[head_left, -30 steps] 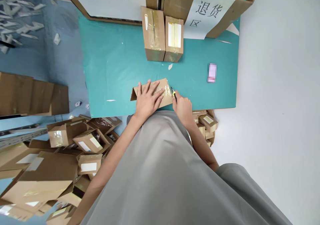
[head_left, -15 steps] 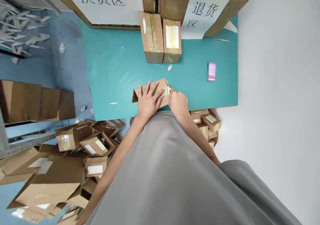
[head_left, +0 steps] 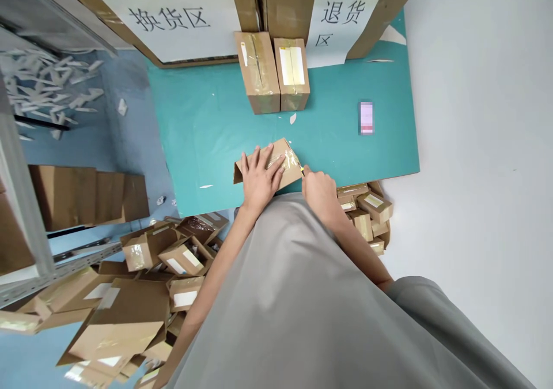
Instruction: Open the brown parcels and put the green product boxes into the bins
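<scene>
At the near edge of the teal bench [head_left: 207, 124], a small taped cardboard box [head_left: 283, 155] lies flat, tilted a little to the right. The left hand [head_left: 259, 176] rests on top of it with the fingers [head_left: 254, 157] spread and pressed flat against the cardboard. The right hand [head_left: 319, 190] sits just beside the box's right end, its fingers curled tight around a utility knife [head_left: 301, 171], whose yellow tip touches the taped corner. Farther back on the bench, two taped boxes [head_left: 272, 72] stand side by side against two large cartons with paper signs [head_left: 242, 14]. A small blurred card [head_left: 366, 117] lies well apart to the right. Piles of cardboard boxes [head_left: 173, 256] cover the floor below on the left.
</scene>
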